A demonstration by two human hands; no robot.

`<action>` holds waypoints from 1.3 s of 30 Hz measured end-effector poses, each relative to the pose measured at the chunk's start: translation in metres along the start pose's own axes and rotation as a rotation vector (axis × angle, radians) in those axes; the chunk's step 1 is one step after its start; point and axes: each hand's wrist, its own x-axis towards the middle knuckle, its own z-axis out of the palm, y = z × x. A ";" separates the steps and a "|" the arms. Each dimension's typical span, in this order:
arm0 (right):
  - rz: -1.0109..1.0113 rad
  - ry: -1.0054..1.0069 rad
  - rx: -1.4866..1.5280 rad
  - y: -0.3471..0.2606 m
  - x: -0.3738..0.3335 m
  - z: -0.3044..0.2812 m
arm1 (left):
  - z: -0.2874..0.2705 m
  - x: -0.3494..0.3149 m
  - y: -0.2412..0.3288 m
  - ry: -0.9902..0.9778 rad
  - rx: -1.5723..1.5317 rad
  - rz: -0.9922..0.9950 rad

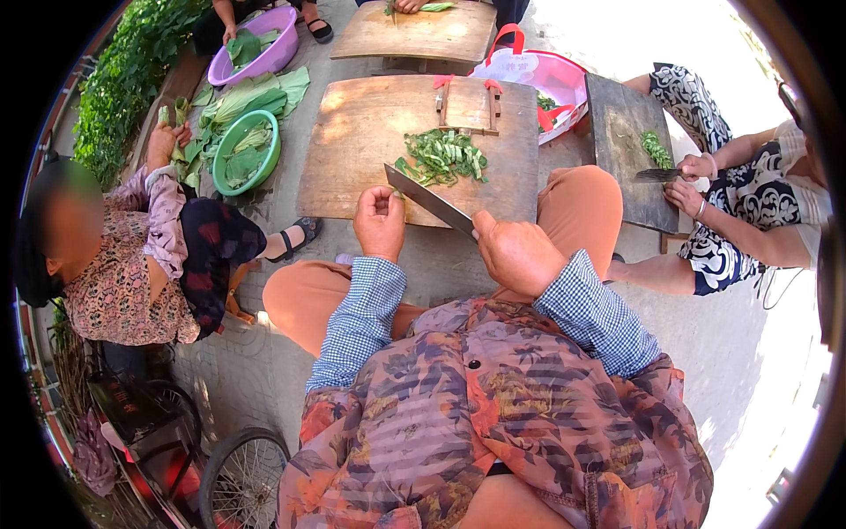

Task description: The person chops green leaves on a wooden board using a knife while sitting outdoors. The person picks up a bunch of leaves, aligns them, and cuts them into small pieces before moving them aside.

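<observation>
My right hand [522, 254] is wrapped round the handle of a kitchen knife [432, 203], whose long blade slants up to the left over the near edge of a wooden board [361, 132]. Close to the blade's tip, my left hand [381, 222] is closed in a pinch. A tiny bit of green shows at its fingertips, too small to name. Beyond the blade lies a loose pile of chopped green leaves [445, 156] on the board. A wooden frame with red-tied ends [469, 130] is fixed at the board's far side.
At left, a person holds greens near a green basin [220, 167] and large leaves [264, 97]. A purple basin [273, 53] stands farther back. At right, another person cuts greens on a dark board [617, 132]. A red-handled bag [564, 79] and second wooden board [414, 35] lie beyond.
</observation>
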 end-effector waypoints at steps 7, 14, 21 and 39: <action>-0.023 0.011 0.025 0.001 0.002 0.005 | -0.003 -0.002 -0.001 -0.023 -0.001 0.018; 0.043 -0.069 0.058 -0.002 0.012 0.001 | -0.004 -0.006 0.003 -0.111 -0.018 0.050; 0.025 -0.046 0.093 0.003 0.025 0.013 | -0.005 -0.008 -0.004 -0.120 -0.060 0.042; 0.147 0.102 0.178 0.033 0.010 0.006 | -0.008 0.006 0.010 -0.054 -0.121 -0.147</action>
